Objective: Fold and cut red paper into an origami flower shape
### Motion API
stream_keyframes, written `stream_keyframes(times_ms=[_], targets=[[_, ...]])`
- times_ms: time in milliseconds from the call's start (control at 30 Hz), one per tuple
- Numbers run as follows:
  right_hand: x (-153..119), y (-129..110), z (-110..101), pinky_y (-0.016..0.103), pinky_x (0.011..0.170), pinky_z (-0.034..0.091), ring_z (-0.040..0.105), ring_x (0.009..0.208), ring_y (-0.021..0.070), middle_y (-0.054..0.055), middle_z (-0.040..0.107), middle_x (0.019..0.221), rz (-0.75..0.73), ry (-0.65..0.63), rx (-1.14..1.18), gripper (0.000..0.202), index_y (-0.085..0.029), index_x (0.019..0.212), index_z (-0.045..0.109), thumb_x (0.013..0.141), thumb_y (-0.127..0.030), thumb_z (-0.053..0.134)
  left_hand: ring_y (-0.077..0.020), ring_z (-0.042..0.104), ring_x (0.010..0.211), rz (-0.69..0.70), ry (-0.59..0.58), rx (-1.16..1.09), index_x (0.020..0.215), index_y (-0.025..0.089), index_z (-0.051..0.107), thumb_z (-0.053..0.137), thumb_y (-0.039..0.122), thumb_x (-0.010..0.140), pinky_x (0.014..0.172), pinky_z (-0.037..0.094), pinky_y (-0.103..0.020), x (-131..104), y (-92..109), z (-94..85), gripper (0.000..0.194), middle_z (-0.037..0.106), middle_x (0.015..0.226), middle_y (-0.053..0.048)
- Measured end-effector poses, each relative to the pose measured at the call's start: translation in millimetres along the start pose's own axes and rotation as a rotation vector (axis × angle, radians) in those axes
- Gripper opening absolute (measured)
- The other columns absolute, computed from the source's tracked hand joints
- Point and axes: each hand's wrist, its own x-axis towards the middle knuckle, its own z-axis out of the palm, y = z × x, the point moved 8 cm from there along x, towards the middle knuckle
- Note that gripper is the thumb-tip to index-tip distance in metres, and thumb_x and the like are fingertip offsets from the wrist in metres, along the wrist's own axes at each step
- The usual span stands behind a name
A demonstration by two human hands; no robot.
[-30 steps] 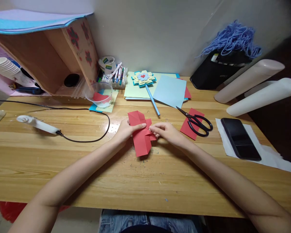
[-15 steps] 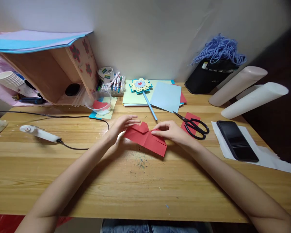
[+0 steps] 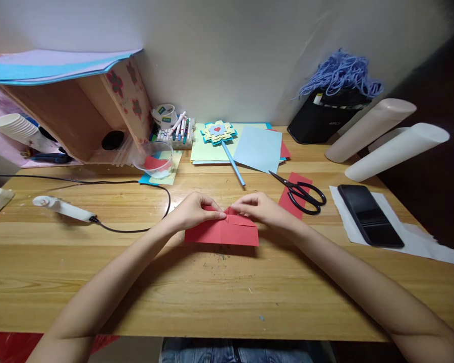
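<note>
A folded piece of red paper (image 3: 221,234) lies between my hands in the middle of the table, its long straight edge toward me. My left hand (image 3: 196,209) is closed on its upper left part, thumb on top near the centre crease. At the top right, my right hand (image 3: 259,206) pinches the paper near a small raised fold. The fingertips of both hands are close together and partly hide the folded top. Right of my right hand, black-handled scissors (image 3: 302,194) rest on a second red paper piece (image 3: 294,205).
Behind my hands lie a paper flower (image 3: 218,132) with a blue stem, a light blue sheet (image 3: 260,148) and a clear bowl (image 3: 154,160). To the left is a glue gun (image 3: 63,208) with a black cord. A phone (image 3: 370,216) lies at right, near paper rolls (image 3: 395,151).
The red paper has turned so that its near edge is level. My left hand has moved from beside its left end to grip the top, and my right hand has shifted slightly left.
</note>
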Motion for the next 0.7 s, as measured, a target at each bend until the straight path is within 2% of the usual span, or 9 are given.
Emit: stream_keyframes(times_ms=[100,200,367,567,700], targets=[[0.1,1.5,-4.8,0.024,0.049,0.024,0.035,0.050,0.0063,-0.003,0.049,0.057,0.042,-0.072,0.117,0.039,-0.014,0.073,0.067,0.077,-0.052,0.058,-0.0172,0.061,0.071,-0.012,0.007,-0.028,0.070,0.020,0.073,0.068,0.041,0.068,0.065,0.043,-0.026,0.0,0.0,-6.6,0.022,0.071,0.077,-0.004],[-1.0,4.1,-0.6,0.023,0.049,0.022,0.028,0.048,0.0062,-0.006,0.043,0.053,0.075,-0.169,0.167,0.037,-0.014,0.074,0.067,0.074,-0.051,0.063,-0.0179,0.061,0.074,-0.039,-0.024,-0.047,0.071,0.020,0.073,0.069,0.042,0.066,0.067,0.043,-0.027,-0.3,-1.2,-5.8,0.023,0.071,0.079,-0.005],[-2.7,14.9,9.5,0.022,0.053,0.029,0.040,0.053,0.0077,-0.002,0.054,0.063,0.162,-0.226,0.261,0.034,-0.016,0.074,0.065,0.069,-0.050,0.069,-0.0162,0.059,0.072,-0.029,-0.071,-0.045,0.071,0.020,0.072,0.069,0.041,0.067,0.065,0.041,-0.026,-1.2,0.7,-0.5,0.022,0.070,0.077,-0.004],[-3.8,18.7,14.8,0.021,0.051,0.029,0.039,0.054,0.0072,-0.003,0.053,0.064,0.178,-0.273,0.310,0.032,-0.017,0.076,0.066,0.071,-0.048,0.069,-0.0136,0.057,0.067,-0.027,-0.102,-0.035,0.071,0.019,0.072,0.068,0.039,0.069,0.061,0.039,-0.023,-2.9,2.8,2.1,0.021,0.069,0.073,-0.002],[-4.5,18.6,14.4,0.022,0.051,0.029,0.039,0.054,0.0072,-0.003,0.054,0.065,0.198,-0.270,0.274,0.031,-0.017,0.077,0.065,0.069,-0.047,0.070,-0.0113,0.052,0.057,-0.046,-0.136,-0.066,0.066,0.017,0.071,0.065,0.041,0.072,0.054,0.036,-0.023,-3.8,2.2,6.2,0.026,0.064,0.062,-0.001]])
